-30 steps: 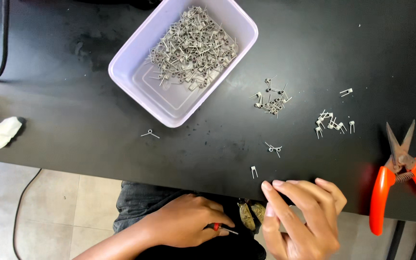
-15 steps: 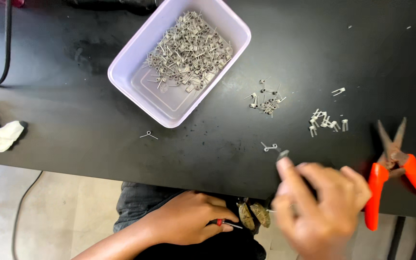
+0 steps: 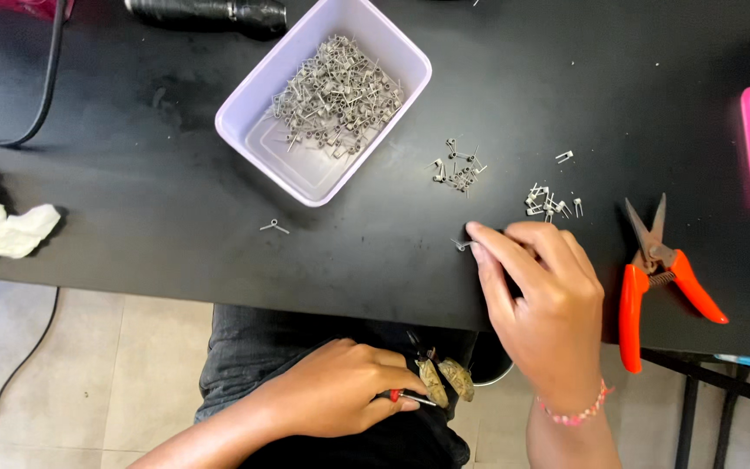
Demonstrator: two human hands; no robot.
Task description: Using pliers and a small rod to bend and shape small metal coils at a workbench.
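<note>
The black surface (image 3: 132, 234) carries a pale tub (image 3: 245, 130) heaped with wire coils, kept within reach. Orange snips (image 3: 653, 278) lie unused, right. The right hand (image 3: 540, 304) reaches out, its grip narrow, fingertips pinching at a loose coil (image 3: 460, 245). The left hand (image 3: 340, 391) rests in the lap, closed around a small tool (image 3: 440, 382).

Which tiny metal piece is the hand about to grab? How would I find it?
Start at the lavender tub on the black table, then go right to the right hand. The small wire coil lies alone at its fingertips, apart from the two loose piles above.
</note>
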